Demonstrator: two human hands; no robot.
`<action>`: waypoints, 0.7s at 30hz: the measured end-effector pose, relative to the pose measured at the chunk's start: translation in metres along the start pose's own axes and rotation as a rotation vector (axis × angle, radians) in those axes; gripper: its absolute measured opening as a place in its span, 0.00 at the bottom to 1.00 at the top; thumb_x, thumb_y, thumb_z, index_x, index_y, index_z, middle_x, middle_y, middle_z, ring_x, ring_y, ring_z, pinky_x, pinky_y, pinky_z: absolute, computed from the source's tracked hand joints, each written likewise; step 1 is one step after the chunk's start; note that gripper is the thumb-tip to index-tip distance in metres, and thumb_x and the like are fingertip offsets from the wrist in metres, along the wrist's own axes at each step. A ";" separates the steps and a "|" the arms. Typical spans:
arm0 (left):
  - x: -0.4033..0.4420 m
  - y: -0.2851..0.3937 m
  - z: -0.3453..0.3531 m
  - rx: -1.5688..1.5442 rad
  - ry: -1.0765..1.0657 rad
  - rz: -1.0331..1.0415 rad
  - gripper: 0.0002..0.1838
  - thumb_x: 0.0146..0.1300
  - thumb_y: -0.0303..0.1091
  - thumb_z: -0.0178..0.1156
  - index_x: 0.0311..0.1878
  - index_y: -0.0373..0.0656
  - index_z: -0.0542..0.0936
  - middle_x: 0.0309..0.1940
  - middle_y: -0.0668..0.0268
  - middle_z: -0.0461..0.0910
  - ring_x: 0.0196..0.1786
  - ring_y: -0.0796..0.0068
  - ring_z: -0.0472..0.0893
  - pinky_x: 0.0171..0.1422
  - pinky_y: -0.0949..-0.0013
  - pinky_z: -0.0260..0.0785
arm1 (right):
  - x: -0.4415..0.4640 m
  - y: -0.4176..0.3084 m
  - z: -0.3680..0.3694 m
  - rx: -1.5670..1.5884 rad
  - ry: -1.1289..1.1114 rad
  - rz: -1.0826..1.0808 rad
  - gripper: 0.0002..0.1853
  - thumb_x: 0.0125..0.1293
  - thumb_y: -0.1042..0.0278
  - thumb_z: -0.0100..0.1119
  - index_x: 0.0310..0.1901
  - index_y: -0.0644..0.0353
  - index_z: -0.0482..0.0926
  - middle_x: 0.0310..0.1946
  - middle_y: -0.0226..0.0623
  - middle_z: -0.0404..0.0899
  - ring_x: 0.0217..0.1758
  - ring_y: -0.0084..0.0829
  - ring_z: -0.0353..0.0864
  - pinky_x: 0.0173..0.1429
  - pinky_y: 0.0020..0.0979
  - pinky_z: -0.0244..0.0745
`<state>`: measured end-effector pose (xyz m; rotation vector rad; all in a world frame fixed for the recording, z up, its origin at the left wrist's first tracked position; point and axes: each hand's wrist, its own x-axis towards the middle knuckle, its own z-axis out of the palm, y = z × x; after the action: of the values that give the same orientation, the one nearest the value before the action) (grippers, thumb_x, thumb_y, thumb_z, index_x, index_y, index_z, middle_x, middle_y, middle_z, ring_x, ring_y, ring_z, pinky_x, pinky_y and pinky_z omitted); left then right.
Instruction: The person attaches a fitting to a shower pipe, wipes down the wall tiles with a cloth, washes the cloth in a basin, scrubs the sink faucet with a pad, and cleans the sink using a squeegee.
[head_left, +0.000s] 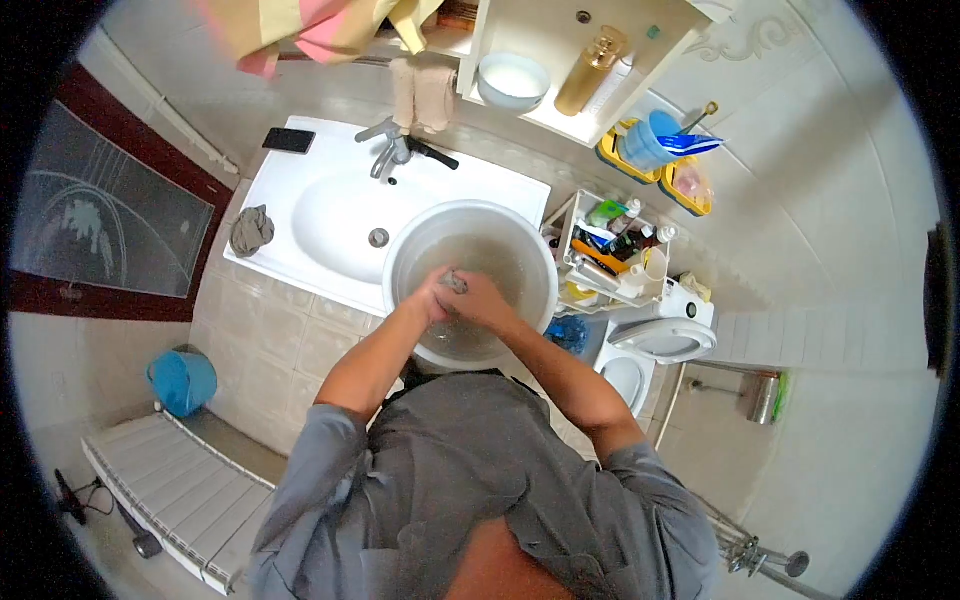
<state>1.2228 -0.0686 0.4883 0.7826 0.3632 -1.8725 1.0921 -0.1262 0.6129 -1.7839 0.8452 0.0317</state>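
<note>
Both of my hands are together inside a large white basin (545,285) that holds murky grayish water. My left hand (434,294) is closed, its fingers pressed against my right hand (478,300). Between them a small bunched piece of gray cloth (455,282) shows; most of it is hidden by the fingers. The basin sits partly on the right end of the white sink counter (330,275), close to my body.
A faucet (390,150) stands behind the sink bowl. On the counter lie a black phone (289,140) and a crumpled gray cloth (252,231). To the right are a rack of bottles (615,245) and a toilet (665,342). A blue bucket (184,383) stands at left.
</note>
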 end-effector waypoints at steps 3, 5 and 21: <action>-0.002 -0.010 0.015 0.039 -0.090 0.041 0.41 0.73 0.66 0.42 0.74 0.41 0.64 0.73 0.54 0.65 0.73 0.46 0.66 0.74 0.35 0.55 | 0.003 0.004 0.008 -0.102 0.091 -0.165 0.29 0.65 0.44 0.61 0.50 0.66 0.81 0.38 0.54 0.84 0.42 0.47 0.85 0.50 0.44 0.77; -0.001 -0.017 0.025 0.051 -0.118 0.099 0.40 0.73 0.66 0.43 0.73 0.41 0.65 0.72 0.54 0.67 0.71 0.46 0.68 0.73 0.35 0.57 | 0.001 0.003 0.009 -0.188 0.147 -0.218 0.31 0.66 0.41 0.58 0.52 0.65 0.80 0.40 0.54 0.85 0.43 0.52 0.85 0.52 0.48 0.77; -0.064 -0.020 0.062 0.796 0.432 0.453 0.36 0.64 0.47 0.67 0.72 0.45 0.66 0.62 0.53 0.76 0.61 0.50 0.78 0.55 0.44 0.74 | 0.031 0.064 -0.033 -0.372 0.343 0.135 0.23 0.71 0.53 0.54 0.45 0.70 0.83 0.41 0.62 0.83 0.51 0.58 0.82 0.60 0.53 0.73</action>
<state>1.2002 -0.0503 0.5748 1.6584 -0.3171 -1.3763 1.0671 -0.1790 0.5608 -2.1109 1.2700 -0.0325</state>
